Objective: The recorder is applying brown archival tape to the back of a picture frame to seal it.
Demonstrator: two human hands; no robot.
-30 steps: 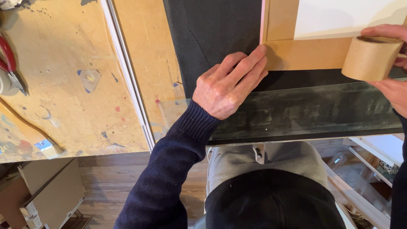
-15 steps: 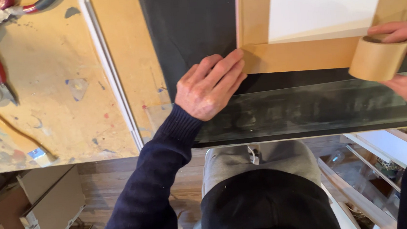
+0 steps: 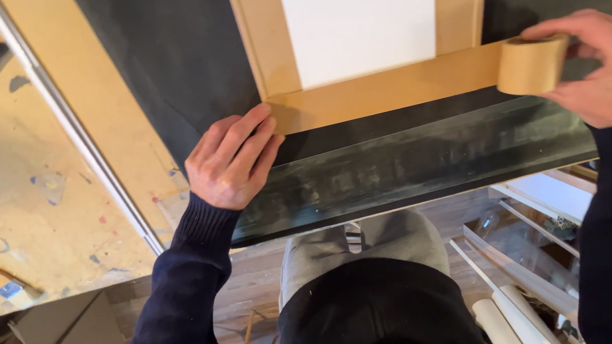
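Left hand (image 3: 235, 160) flat, fingers together, pressing tape strip (image 3: 387, 89) at frame (image 3: 265, 43) corner; right hand (image 3: 599, 65) gripping tape roll (image 3: 531, 65) beyond frame edge.

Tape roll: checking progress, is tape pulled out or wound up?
Pulled out: a strip runs from the tape roll to the left hand.

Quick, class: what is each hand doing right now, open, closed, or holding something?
Left hand: open, fingers flat, pressing the brown paper tape strip onto the frame's corner.
Right hand: closed around the round brown paper tape roll.
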